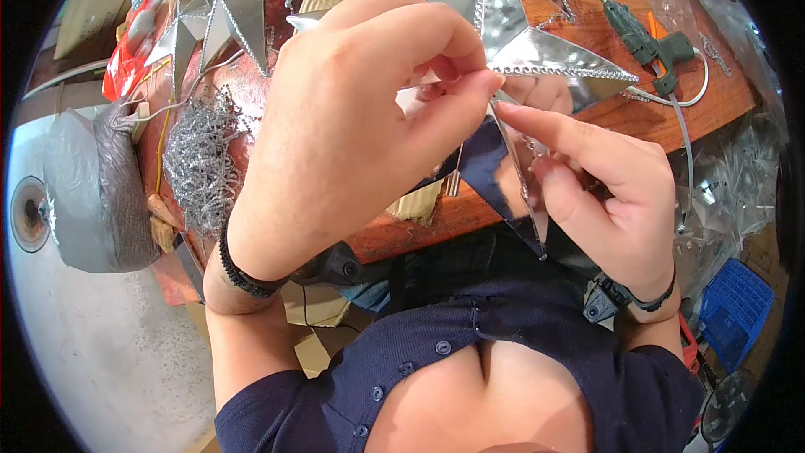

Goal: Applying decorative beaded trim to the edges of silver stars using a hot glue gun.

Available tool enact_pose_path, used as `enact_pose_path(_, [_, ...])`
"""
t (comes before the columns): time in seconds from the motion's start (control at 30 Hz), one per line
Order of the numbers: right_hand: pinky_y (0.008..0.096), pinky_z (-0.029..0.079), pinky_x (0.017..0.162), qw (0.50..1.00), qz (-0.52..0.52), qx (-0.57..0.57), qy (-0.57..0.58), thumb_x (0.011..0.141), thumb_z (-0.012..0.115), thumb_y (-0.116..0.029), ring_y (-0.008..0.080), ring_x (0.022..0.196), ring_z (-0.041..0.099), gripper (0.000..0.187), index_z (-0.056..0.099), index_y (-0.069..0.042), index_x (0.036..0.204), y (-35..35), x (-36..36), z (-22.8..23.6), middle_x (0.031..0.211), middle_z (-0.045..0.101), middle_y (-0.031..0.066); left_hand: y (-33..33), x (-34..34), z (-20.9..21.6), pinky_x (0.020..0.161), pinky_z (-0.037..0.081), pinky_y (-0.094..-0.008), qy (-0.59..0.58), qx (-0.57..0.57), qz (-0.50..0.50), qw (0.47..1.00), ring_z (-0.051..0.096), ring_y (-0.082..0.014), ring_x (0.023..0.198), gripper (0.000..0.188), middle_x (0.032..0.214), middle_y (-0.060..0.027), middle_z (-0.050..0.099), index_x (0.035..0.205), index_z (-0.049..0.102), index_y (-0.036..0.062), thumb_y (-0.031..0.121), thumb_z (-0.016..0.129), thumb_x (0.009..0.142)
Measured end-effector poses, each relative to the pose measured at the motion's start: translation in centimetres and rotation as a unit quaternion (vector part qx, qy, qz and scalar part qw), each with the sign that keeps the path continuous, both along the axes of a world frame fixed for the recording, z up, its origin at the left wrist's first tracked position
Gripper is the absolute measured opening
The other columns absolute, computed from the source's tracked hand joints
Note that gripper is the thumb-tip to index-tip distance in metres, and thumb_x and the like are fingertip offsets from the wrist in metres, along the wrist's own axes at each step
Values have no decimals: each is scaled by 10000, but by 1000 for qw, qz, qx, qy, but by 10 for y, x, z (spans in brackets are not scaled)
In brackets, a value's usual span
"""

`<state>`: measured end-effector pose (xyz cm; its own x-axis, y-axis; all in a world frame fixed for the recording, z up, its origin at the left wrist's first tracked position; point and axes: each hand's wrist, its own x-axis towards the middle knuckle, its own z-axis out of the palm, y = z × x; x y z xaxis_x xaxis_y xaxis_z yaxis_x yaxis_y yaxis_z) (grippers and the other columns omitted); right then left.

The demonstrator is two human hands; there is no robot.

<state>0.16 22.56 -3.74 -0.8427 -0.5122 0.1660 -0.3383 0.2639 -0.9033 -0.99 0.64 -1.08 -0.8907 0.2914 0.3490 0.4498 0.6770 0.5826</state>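
Both hands were raised over the edge of a wooden table (604,33), working on a silver star (511,42).

Left hand (352,117): fingers curled, thumb and forefinger pinched shut near one arm of the star, just where its beaded edge met the fold. What exactly sat between the fingertips could not be told; a thin pale strip seemed to show there. Black band on the wrist.

Right hand (604,193): forefinger stretched out along the star's lower arm, the other fingers folded behind it, holding that arm loosely from the underside. The lower point (537,235) hung down past the table edge, toward the dark blue shirt (520,344). Black band on this wrist too.

The star was shiny foil, with beaded trim along its ridges; it reached from the top of the view down between the two hands.

Around:
- a green glue gun (646,38) with white cord lay on the table, upper right, well apart from the hands
- more silver stars (243,0) upper left
- a heap of silver tinsel (201,159) by the left wrist
- a grey wrapped bundle (96,193) on the floor, far left
- a blue crate (738,310) lower right
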Motion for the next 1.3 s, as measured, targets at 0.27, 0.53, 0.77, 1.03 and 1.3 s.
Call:
enact_pose_path(0.27, [210,466,595,1000,-3,1,15,831,569,63,63,637,602,407,689,12,1216,-3,0,-1,789,690,72,-4,-1,-1,701,450,-247,0,-20,-11,1000,559,-110,739,128,810,-22,654,862,661,26,50,757,781])
enact_pose_path(0.53, [193,378,519,999,-2,13,42,826,600,71,28,564,509,374,690,27,1186,-2,1,2,732,652,21,-28,2,-11,812,486,-337,31,-38,-18,999,629,-173,937,223,1075,-82,687,1001,621,16,28,735,810])
enact_pose_path(0.77, [211,362,525,993,-41,48,104,828,649,59,42,584,495,292,716,20,1110,0,-1,9,727,635,1,-19,19,-24,771,515,-367,82,-104,-7,991,626,-291,843,287,992,-152,618,989,582,20,121,783,811])
enact_pose_path(1.03, [290,377,541,973,-35,131,187,795,712,35,167,584,517,264,759,-34,1046,7,-6,17,667,566,46,-13,22,-41,869,549,-423,135,-37,-92,986,661,-347,1011,291,1113,-178,640,1103,626,30,8,725,830])
enact_pose_path(1.3, [304,361,523,969,-15,150,194,769,723,46,173,558,481,323,760,-35,1080,9,-7,14,629,512,36,-14,22,-47,871,566,-399,170,-51,-92,980,663,-332,1001,381,1048,-138,643,1096,698,40,-59,766,735])
